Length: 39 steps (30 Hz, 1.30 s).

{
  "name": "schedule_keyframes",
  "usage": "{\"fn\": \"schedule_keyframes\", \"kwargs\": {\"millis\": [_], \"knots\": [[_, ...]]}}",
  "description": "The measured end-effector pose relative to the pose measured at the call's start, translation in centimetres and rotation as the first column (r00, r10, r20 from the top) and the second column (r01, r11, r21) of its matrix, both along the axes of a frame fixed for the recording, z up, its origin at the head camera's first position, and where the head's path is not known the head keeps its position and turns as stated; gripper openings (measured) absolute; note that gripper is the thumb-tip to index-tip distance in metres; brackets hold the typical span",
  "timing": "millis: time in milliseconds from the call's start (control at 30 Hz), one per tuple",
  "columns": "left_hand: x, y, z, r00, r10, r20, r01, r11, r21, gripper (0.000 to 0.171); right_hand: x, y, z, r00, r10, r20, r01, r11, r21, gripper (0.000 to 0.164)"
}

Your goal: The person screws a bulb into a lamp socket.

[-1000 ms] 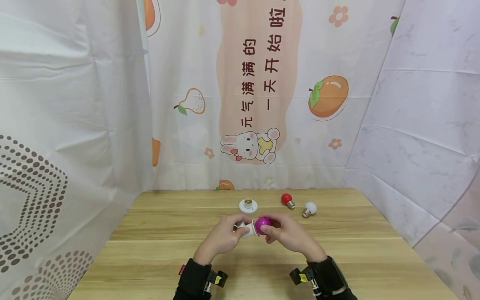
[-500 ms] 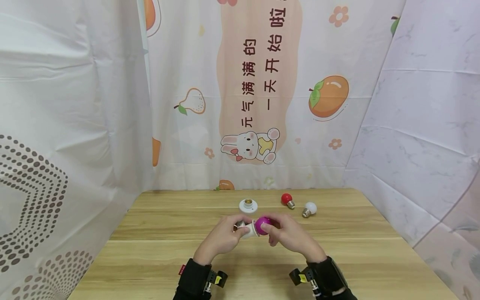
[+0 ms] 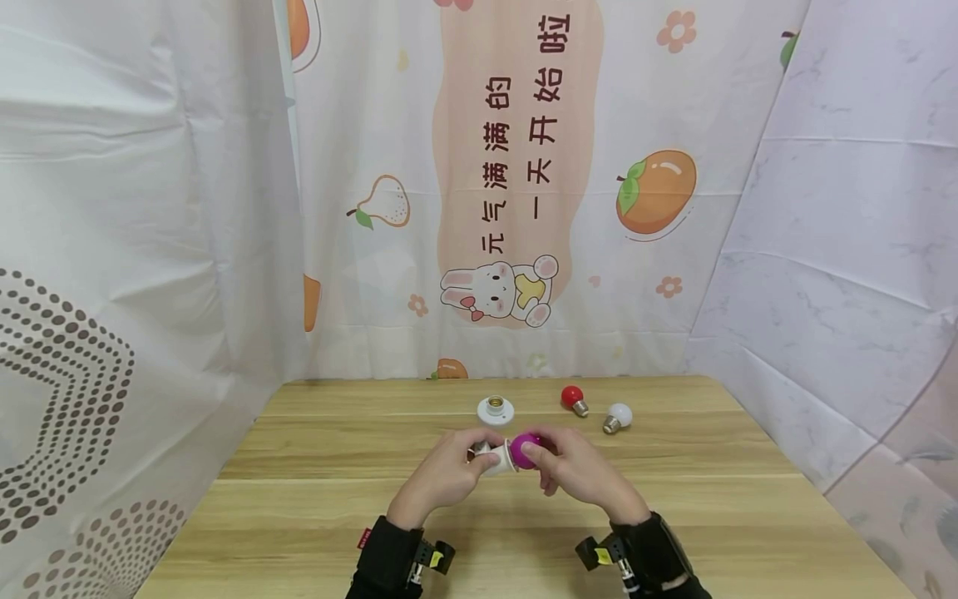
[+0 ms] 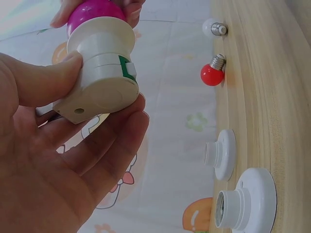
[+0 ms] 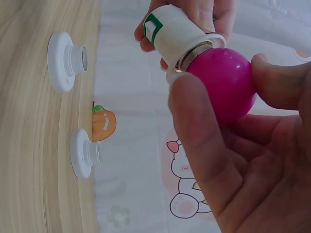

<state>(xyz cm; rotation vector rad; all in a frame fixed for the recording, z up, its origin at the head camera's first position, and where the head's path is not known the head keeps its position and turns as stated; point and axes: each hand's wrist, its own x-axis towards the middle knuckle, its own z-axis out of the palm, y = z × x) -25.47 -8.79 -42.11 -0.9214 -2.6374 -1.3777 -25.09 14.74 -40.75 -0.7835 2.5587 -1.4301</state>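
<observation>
Evidently, a printed curtain [image 3: 374, 283] hangs behind the far edge of the wood-grain table [image 3: 299, 532]. Both bare hands are raised above the table, midway between its left and right edges. The left hand [image 3: 447, 470] grips a white lamp holder [image 4: 104, 65] with green-framed switch, between thumb and fingers. The right hand [image 3: 580, 470] pinches a magenta bulb [image 5: 228, 87], its metal collar showing at the holder's mouth; thread depth cannot be determined. One round white lamp base [image 3: 504, 415] stands upright near the far edge; a second base [image 4: 262, 199] stands nearby, upright. Toward the far right corner lie a red bulb [image 3: 572, 395] and a white bulb [image 3: 619, 414], both tilted, apart.
</observation>
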Motion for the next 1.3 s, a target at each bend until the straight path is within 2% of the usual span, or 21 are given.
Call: {"fn": "schedule_keyframes", "kwargs": {"millis": [433, 733, 1133, 1300], "knots": [[0.00, 0.35, -0.09, 1.000, 0.017, -0.019, -0.017, 1.000, -0.019, 0.020, 0.10, -0.07, 0.01, 1.000, -0.031, -0.001, 0.031, 0.999, 0.021, 0.040], [-0.11, 0.78, -0.14, 1.000, 0.027, -0.002, -0.027, 0.999, -0.031, 0.024, -0.08, -0.31, 0.02, 0.995, -0.099, 0.017, 0.099, 0.995, 0.025, 0.044], [-0.22, 0.57, -0.17, 0.999, 0.010, 0.036, -0.009, 1.000, -0.024, 0.028, -0.18, -0.46, -0.07, 0.992, -0.128, 0.016, 0.129, 0.991, -0.034, 0.050], [-0.21, 0.39, -0.06, 1.000, 0.028, 0.015, -0.028, 0.999, -0.021, 0.027, -0.22, -0.77, -0.25, 0.991, -0.137, 0.000, 0.137, 0.988, -0.071, 0.052]]}}
